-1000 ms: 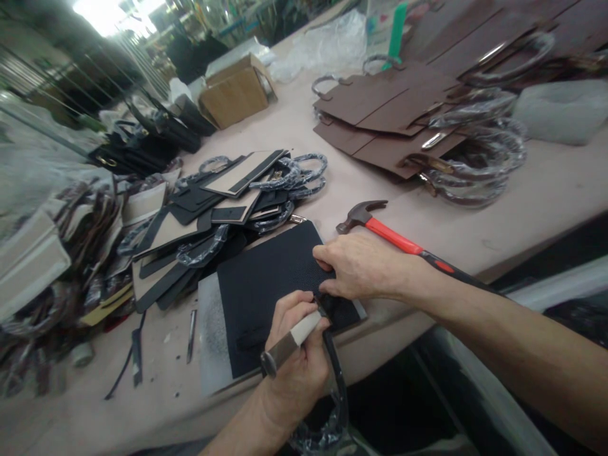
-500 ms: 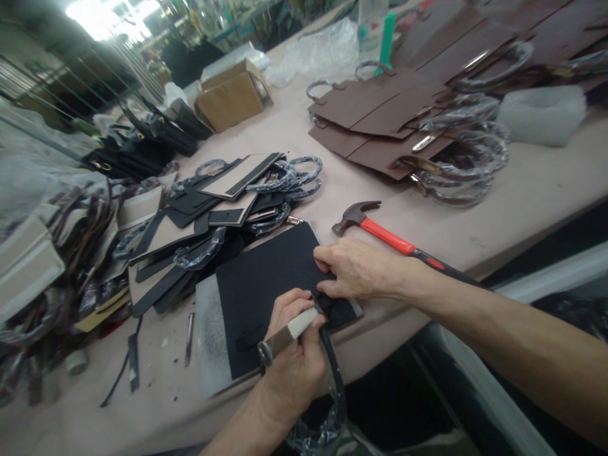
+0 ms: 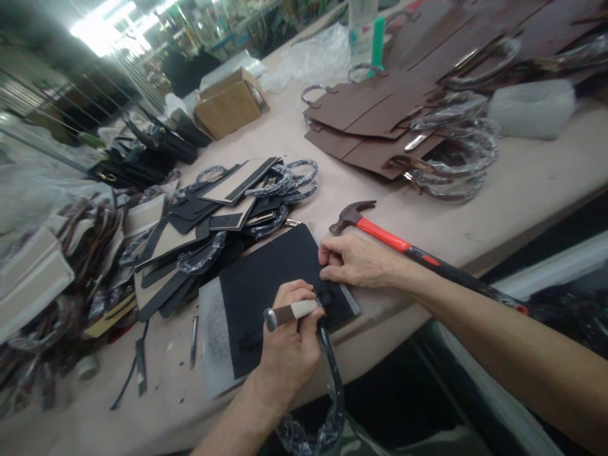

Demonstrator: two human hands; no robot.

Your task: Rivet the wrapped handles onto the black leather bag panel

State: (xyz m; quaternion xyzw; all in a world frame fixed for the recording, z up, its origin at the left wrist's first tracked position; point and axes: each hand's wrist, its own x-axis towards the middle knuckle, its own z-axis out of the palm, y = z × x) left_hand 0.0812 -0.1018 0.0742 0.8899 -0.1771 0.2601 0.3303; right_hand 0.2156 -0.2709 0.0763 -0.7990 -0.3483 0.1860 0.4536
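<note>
My left grip [image 3: 292,345] pinches a brown-and-white rod-shaped tool with a round metal butt [image 3: 285,315] over a flat black textured panel [image 3: 268,269].
The tool's long axis runs across the panel's near part, butt to the left, working end to the right, its tip hidden; since a second ago the butt has swung up in view, leaving the axis closer to level. My right grip [image 3: 358,259], fingers curled, has drawn slightly away from the tool at the panel's right edge; I cannot tell whether it pinches anything. A red-and-black claw hammer [image 3: 384,234] lies just beyond on the pale pinkish table [image 3: 280,133].
</note>
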